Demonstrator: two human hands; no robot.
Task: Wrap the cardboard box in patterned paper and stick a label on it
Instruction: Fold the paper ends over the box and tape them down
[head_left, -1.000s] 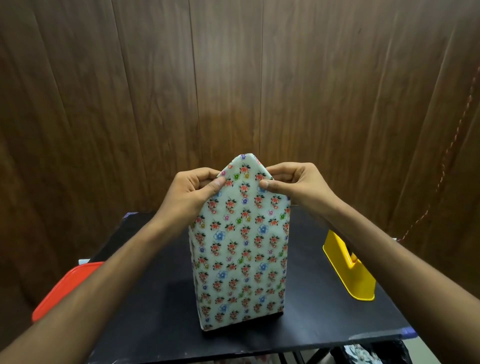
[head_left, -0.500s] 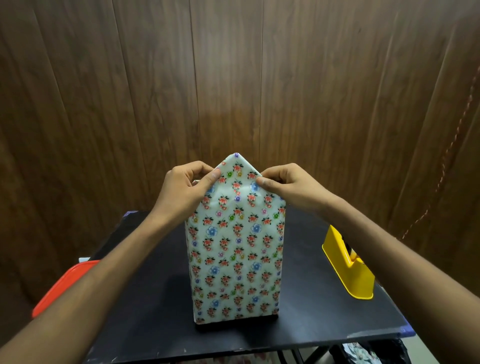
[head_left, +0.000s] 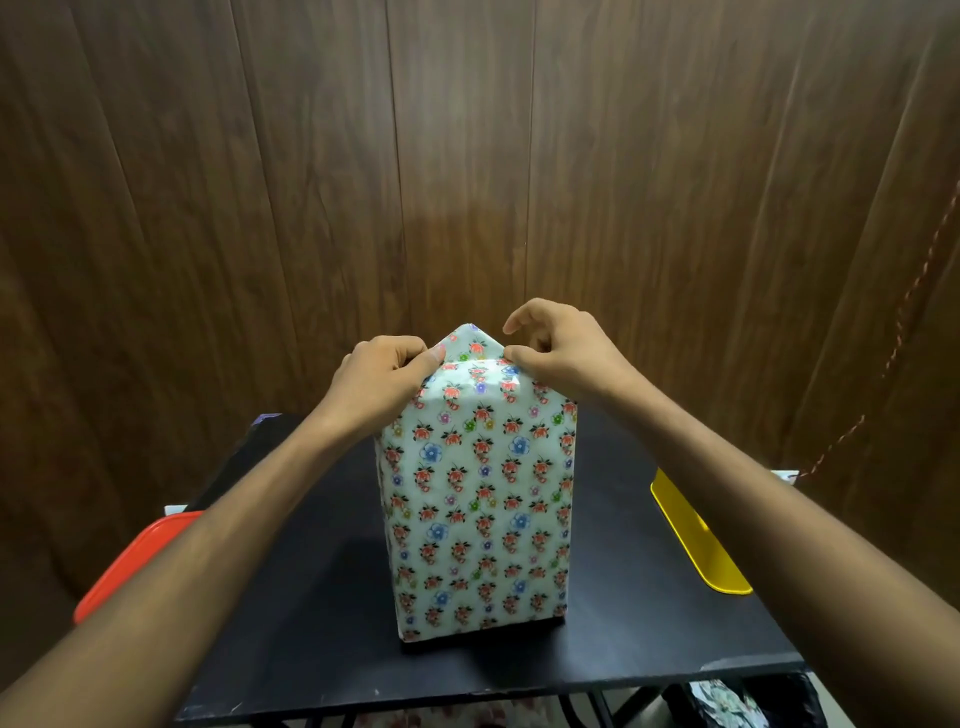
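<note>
The box (head_left: 480, 519), already covered in floral paper (head_left: 457, 395), stands on end at the middle of the table (head_left: 623, 613), long axis vertical. Its triangular top flap (head_left: 470, 343) points upward, between the two hands. The left hand (head_left: 382, 379) and right hand (head_left: 558, 353) pinch the flap's sloping edges, equally near; folding it down seems next.

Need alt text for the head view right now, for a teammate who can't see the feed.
Two hands fold down the pointed top flap of a tall box wrapped in floral paper, standing upright on a black table: the left hand and right hand each pinch one slanted edge. A yellow tape dispenser sits to the right, a red lid at the left edge.
</note>
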